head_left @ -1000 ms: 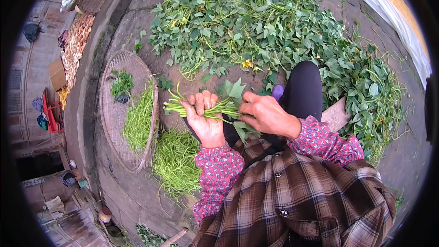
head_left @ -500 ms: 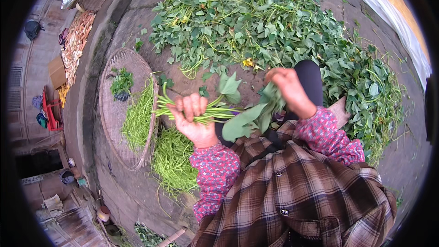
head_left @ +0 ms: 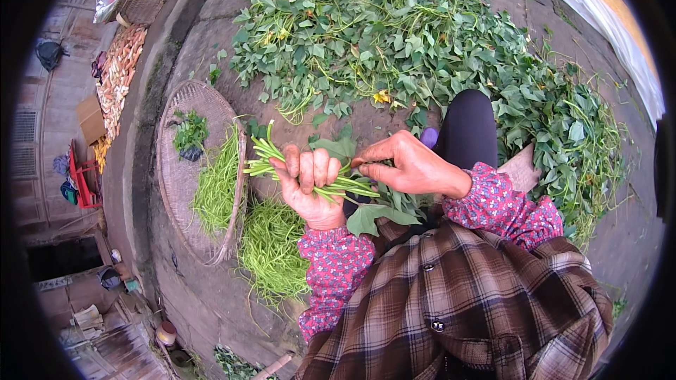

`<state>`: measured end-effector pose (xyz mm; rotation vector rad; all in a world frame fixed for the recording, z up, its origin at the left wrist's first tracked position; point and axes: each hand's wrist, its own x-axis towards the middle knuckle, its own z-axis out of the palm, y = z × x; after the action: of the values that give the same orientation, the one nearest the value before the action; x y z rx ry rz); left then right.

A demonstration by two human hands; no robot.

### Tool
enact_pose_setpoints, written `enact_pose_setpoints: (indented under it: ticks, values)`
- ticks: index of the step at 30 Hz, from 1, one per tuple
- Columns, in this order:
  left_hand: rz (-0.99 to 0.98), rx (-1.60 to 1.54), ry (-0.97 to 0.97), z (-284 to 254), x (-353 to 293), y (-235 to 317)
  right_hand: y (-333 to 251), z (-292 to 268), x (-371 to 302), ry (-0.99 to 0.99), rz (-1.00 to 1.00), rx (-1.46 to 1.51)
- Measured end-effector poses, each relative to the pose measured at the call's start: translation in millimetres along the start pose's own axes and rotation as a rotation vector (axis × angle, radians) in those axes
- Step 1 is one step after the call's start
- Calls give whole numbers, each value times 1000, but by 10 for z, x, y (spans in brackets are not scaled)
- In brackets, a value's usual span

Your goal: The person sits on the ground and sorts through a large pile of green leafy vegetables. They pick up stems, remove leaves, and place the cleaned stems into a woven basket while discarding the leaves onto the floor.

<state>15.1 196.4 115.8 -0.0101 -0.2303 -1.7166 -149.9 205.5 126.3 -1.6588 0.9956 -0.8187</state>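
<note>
Green stems (head_left: pixel 282 162) sit bunched in your left hand (head_left: pixel 310 186), fist clamped round them, while your right hand (head_left: pixel 408 167) pinches their leafy ends beside the woven tray (head_left: pixel 176 183).

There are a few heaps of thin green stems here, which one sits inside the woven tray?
The long, narrow heap of stems along the round woven tray's right side. The other loose heap lies on bare ground outside the rim, and the left hand grips a bunch.
</note>
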Motion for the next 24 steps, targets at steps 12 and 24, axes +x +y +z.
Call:
enact_pose_setpoints:
  ticks: [12, 24]
  values:
    - [32, 142, -19, 6, 16, -74, 78, 45, -3, -41, -94, 104]
    - [-6, 199, -22, -7, -21, -120, 197, 109, 51, 392, -24, 5]
